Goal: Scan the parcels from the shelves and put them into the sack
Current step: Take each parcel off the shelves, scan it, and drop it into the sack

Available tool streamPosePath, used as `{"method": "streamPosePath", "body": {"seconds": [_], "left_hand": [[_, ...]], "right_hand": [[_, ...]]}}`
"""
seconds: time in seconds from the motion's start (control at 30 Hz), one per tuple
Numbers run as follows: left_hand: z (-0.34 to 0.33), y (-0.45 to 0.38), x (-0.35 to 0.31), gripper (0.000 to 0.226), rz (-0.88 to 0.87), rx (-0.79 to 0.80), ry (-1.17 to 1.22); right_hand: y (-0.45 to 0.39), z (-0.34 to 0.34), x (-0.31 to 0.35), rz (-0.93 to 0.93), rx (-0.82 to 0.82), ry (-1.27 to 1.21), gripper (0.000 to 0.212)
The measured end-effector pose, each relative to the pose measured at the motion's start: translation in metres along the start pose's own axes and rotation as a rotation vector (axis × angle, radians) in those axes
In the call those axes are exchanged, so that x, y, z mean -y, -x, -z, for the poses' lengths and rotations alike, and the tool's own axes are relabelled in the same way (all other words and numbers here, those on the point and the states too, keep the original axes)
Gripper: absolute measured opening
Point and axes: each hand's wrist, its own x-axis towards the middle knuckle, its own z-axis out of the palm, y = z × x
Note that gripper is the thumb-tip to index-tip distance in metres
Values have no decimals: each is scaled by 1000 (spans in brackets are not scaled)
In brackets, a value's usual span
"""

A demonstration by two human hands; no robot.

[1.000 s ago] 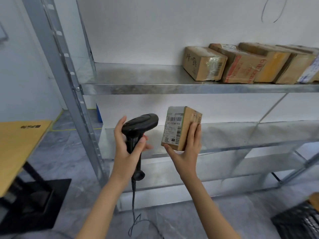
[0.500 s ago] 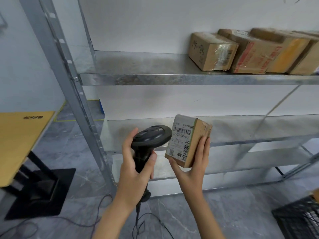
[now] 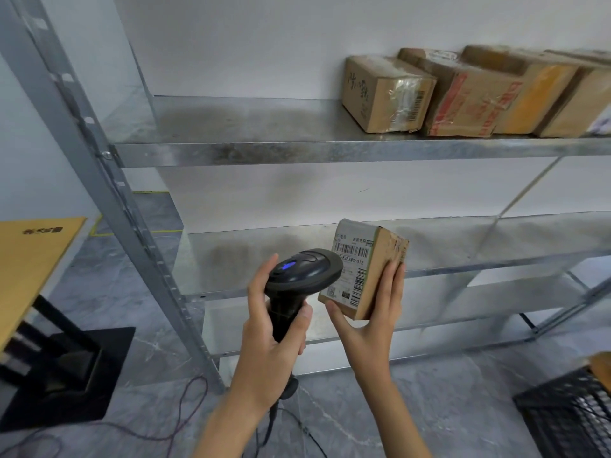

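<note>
Print on the white shipping label of the held parcel [image 3: 365, 269] is only partly legible: a barcode along the top, then a line ending "535XMC-012", a second barcode running down the label's right edge, and a small QR-like square at the lower left; the smaller characters are too blurred to read. The parcel is a small brown carton, held upright with its long axis near vertical and slightly tilted, label face turned to the left toward the scanner [image 3: 302, 279]. The right hand [image 3: 370, 328] grips it from below and behind, fingers [image 3: 391, 292] flat up the cardboard side and thumb under the lower left corner, in front of the middle shelf [image 3: 496, 239].

The left hand [image 3: 274, 338] is wrapped closed around the black scanner's handle, its head pointing right at the label and almost touching it, a blue light glowing on top. Its cable [image 3: 158, 421] trails over the grey floor.

On the upper shelf [image 3: 264, 127], four more boxes stand in a row at the right, touching. The nearest carton [image 3: 385, 94] has dark handwritten characters on its end face and a barcode under clear tape. The next box [image 3: 469, 104] carries red printing, unreadable. A yellowish table [image 3: 29, 259] with a small dark mark sits at the left, and a black crate [image 3: 568, 414] at the lower right.
</note>
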Motion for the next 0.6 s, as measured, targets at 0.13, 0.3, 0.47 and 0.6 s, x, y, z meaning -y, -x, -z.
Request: {"method": "streamPosePath", "body": {"seconds": [0.13,0.3,0.47,0.6], "left_hand": [[-19,-7,4,69,-7,14,-10],[-61,-18,10,69,-3,83,-58],[-144,-40,17,63,-1,175,-61],[-236,-50,28,68,3,306,-39]], "right_hand": [[-12,15,-12,-40,-17,-7,113],[-26,56,-39,-121,-86,5,113],[-37,135,-83,-244,-150,34,117],[-55,226,-119,-346,-152,97,118]]}}
